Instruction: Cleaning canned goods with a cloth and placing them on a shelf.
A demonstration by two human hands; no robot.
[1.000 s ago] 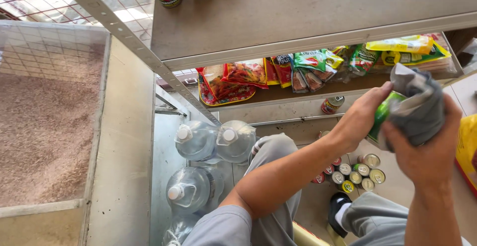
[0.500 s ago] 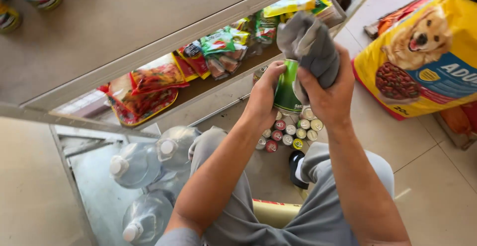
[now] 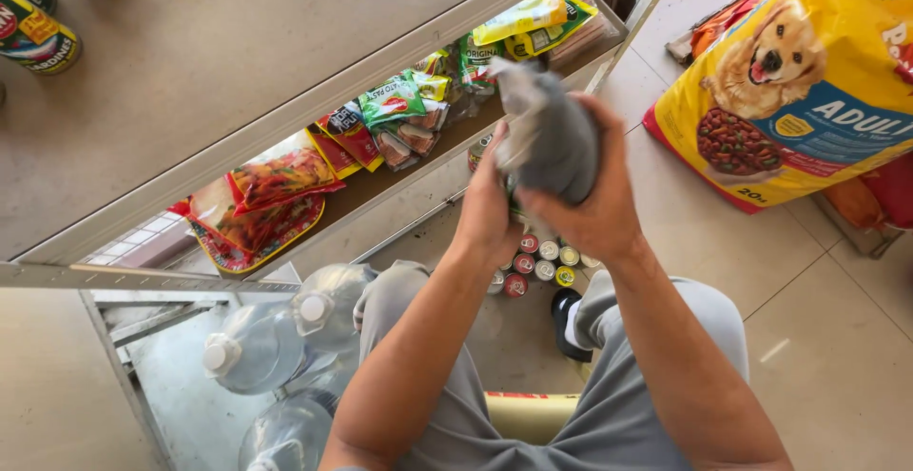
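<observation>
Shop floor | grey cloth (image 3: 552,143) inside right hand (image 3: 594,210) grip | left hand (image 3: 487,210) beside

beige tiled floor (image 3: 837,338), metal shelving (image 3: 285,43), daylight on tiles.

Soft grey cloth (image 3: 552,138) in hand; big yellow plastic feed bag (image 3: 808,91) with golden dog print, blue band; red-orange snack packets (image 3: 262,195); green-yellow sachets (image 3: 528,19); grey trousers (image 3: 609,404).

A: Which surfaces look soft? B: The matt grey cloth (image 3: 550,138). A: Beside the cloth? B: Glossy plastic packets (image 3: 395,110); below it, shiny metal cans (image 3: 537,262); further right, a glossy yellow bag (image 3: 789,81).
</observation>
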